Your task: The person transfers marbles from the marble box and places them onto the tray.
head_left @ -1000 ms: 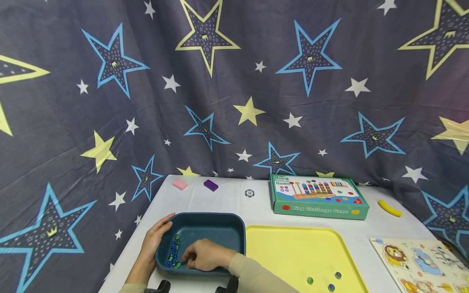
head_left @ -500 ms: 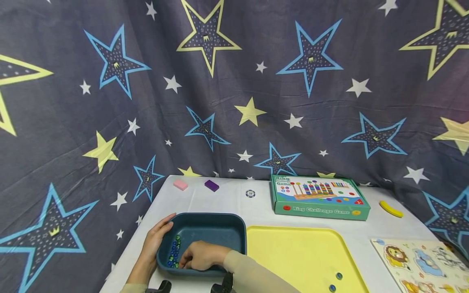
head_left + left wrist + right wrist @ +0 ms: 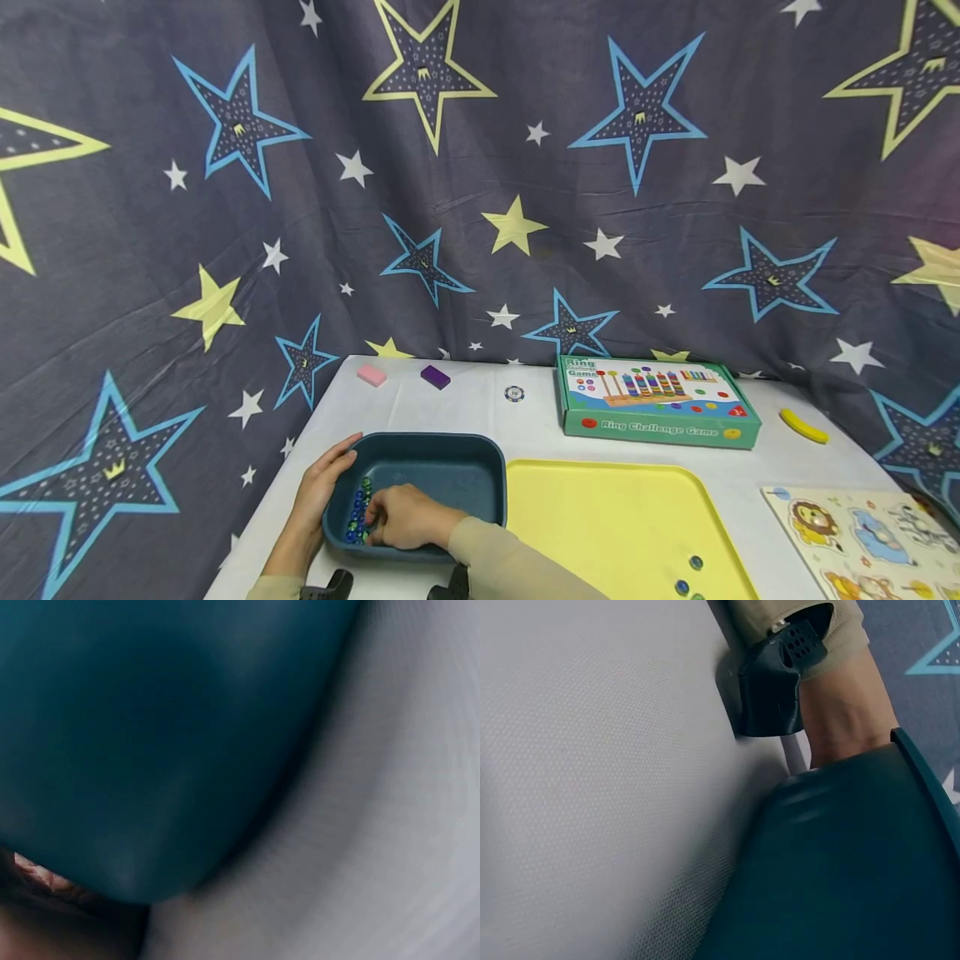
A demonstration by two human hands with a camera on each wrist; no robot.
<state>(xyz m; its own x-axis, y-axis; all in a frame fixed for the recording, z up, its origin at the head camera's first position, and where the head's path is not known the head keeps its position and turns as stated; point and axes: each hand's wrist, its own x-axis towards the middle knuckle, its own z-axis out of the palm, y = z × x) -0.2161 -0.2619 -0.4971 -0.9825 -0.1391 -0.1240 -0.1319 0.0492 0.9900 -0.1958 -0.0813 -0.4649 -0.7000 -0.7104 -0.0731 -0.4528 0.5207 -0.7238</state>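
A dark teal bin point(image 3: 461, 477) stands at the table's left. My left hand point(image 3: 315, 493) holds its left side, thumb at the rim and fingers along the outer wall. In the left wrist view the bin's outer wall point(image 3: 150, 750) hides most of that hand. Blue and green glass marbles point(image 3: 357, 507) line the bin's left side in rows. Down inside the bin, my right hand point(image 3: 411, 517) has curled fingers, thumb and fingertips pinching a marble at the row's near end. The marble is largely hidden. The right wrist view shows the bin's wall point(image 3: 855, 862) and the left forearm point(image 3: 847, 705).
Right of the bin lies a yellow tray point(image 3: 600, 525) with loose marbles point(image 3: 682, 587) near its front right. Behind are a pink block point(image 3: 371, 375), a purple block point(image 3: 435, 377), a poker chip point(image 3: 514, 394), a game box point(image 3: 660, 408) and a yellow curved piece point(image 3: 804, 426). An animal puzzle board point(image 3: 862, 533) sits far right.
My right hand has shifted slightly left, its fingertips now at the marble row. A green marble in the yellow tray has rolled right to the near edge. The left hand stays on the bin.
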